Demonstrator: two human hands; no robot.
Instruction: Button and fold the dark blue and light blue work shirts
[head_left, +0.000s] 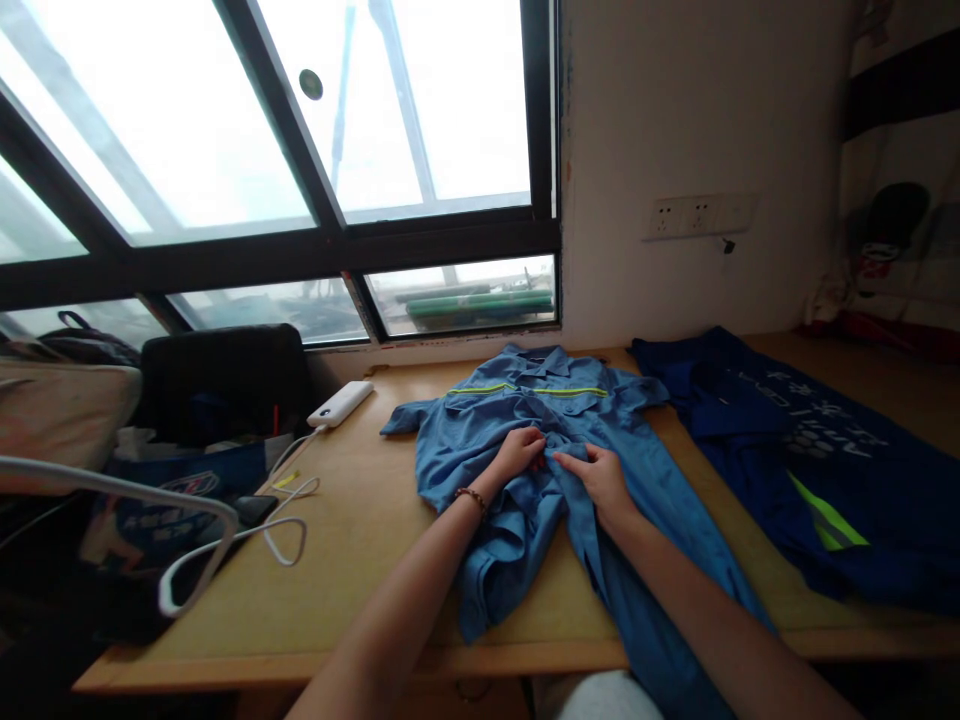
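A light blue work shirt (pixel 480 440) with a yellow-green stripe across the chest lies spread on the wooden table (pixel 360 540), collar toward the window. My left hand (pixel 519 450), a bead bracelet on its wrist, pinches the cloth at the shirt's middle front. My right hand (pixel 596 475) grips the fabric right beside it, the fingertips of both hands almost touching. The shirt's lower part is bunched and hangs over the table's front edge.
A dark blue garment (pixel 795 450) with white print and a yellow-green patch lies on the right. A white power bank (pixel 341 403) with a white cable (pixel 289 510) sits at the left. Bags (pixel 217 385) and clutter crowd the far left. A window and a wall socket (pixel 697 215) are behind.
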